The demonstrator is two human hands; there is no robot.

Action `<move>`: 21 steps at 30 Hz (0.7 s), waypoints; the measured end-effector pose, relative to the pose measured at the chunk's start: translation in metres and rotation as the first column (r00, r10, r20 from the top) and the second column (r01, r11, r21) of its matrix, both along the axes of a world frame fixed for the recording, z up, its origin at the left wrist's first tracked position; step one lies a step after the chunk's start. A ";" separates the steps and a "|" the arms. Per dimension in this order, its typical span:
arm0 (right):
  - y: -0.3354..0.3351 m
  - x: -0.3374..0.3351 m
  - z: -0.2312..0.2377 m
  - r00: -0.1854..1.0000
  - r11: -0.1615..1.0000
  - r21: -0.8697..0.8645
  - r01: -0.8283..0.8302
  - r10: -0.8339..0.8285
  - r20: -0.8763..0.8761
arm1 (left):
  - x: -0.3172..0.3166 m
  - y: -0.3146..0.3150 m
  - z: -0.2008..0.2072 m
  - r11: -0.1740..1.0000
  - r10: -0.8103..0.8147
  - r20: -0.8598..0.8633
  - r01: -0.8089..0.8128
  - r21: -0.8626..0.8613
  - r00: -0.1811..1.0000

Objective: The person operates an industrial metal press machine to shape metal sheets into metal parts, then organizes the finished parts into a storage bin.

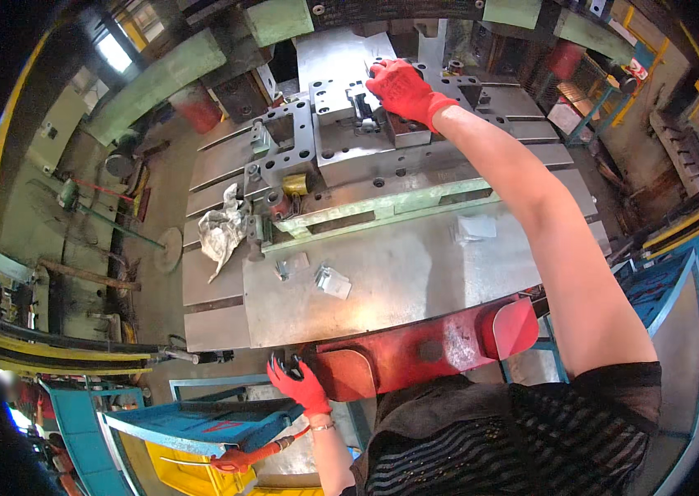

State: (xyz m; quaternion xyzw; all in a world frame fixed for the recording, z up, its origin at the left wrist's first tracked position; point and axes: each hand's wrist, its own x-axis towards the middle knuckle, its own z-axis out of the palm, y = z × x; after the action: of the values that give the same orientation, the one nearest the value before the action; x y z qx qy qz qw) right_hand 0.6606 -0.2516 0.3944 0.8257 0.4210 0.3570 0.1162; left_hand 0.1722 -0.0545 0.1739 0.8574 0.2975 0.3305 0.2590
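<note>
Left hand (300, 384) on red guard (415, 351)

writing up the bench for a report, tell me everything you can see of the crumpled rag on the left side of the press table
The crumpled rag looks like a pale grey-white cloth or paper, bunched into creased folds, with a loose tail hanging toward the table's near side. It lies on the slotted metal press table, at the left end of the green-edged die block and touching the small fittings there. Neither gloved hand touches it. Its exact material cannot be told.

Matt grey steel table (415, 273), knitted red cloth gloves (403, 89), crumpled cloth rag (221, 231).
</note>
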 end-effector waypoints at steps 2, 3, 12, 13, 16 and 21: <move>0.003 0.004 0.002 0.999 0.995 -0.095 -0.025 0.021 -0.048 | -0.006 -0.004 -0.006 0.994 0.102 0.015 -0.101 -0.046 0.995; 0.002 0.005 0.003 0.999 0.995 -0.097 -0.022 0.018 -0.048 | -0.007 -0.003 -0.007 0.996 0.069 -0.005 -0.069 -0.053 0.998; 0.008 0.013 0.002 0.993 0.957 -0.268 -0.114 0.102 -0.058 | 0.010 -0.012 0.005 0.994 0.002 0.000 -0.002 -0.109 1.000; 0.007 0.014 0.002 0.993 0.957 -0.267 -0.114 0.102 -0.058 | 0.011 -0.013 0.005 0.994 0.002 0.000 -0.002 -0.108 1.000; 0.002 0.019 0.002 0.981 0.952 -0.241 -0.191 0.179 -0.068 | 0.011 -0.014 0.003 0.995 -0.004 0.021 0.006 -0.097 1.000; 0.005 0.014 0.004 0.962 0.966 -0.120 -0.228 0.205 -0.182 | 0.010 -0.016 0.008 0.996 0.009 -0.004 -0.010 -0.088 1.000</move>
State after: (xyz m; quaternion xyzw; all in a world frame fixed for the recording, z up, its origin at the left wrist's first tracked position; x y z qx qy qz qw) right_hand 0.6744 -0.2470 0.3987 0.7915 0.5412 0.2665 0.0980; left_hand 0.1826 -0.0705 0.1814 0.8444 0.3164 0.3165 0.2945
